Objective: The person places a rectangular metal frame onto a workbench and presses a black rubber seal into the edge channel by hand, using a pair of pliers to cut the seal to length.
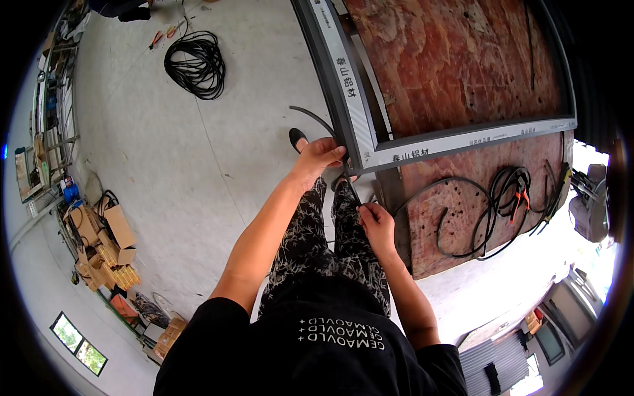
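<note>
Black-sleeved arms are reaching out from the near edge. Right hand (376, 221) is pinching a thin black rubber strip (350, 188) between closed fingers, just near of the frame (343, 86). Left hand (319, 157) is pressing the strip's far end against the frame's corner, fingers curled on it. Frame is lying on a plywood table (456, 59); cable coil (195, 65) is lying far left on the floor.

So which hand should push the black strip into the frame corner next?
Probably the left hand: it already rests on the grey frame corner, while the right hand sits lower, pinching the black rubber strip.
</note>
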Action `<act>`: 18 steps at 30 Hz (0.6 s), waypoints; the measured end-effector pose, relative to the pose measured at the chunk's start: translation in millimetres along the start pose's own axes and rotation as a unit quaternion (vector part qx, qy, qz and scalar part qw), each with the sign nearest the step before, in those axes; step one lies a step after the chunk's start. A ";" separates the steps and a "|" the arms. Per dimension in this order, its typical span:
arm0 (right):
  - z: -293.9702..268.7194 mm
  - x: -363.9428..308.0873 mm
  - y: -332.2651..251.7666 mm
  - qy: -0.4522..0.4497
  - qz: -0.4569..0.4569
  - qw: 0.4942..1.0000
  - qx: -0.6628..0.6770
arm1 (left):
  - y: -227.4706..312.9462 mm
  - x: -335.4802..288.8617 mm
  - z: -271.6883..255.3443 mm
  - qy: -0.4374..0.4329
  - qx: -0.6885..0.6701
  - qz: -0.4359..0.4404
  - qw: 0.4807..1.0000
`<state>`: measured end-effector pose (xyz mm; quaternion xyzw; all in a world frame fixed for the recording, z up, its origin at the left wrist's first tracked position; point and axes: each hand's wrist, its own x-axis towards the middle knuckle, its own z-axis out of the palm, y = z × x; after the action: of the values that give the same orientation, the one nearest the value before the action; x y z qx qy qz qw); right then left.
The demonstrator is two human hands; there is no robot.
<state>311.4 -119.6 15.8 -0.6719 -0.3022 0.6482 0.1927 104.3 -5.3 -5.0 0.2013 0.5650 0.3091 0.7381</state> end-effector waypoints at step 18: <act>-2.9 1.1 -6.6 -0.001 0.000 1.000 -0.013 | 12.3 21.3 -4.5 0.089 0.003 -0.048 0.995</act>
<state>313.3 -113.6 19.6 -0.6739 -0.3106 0.6446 0.1840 100.8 18.0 -13.5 0.1479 0.6379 0.2886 0.6985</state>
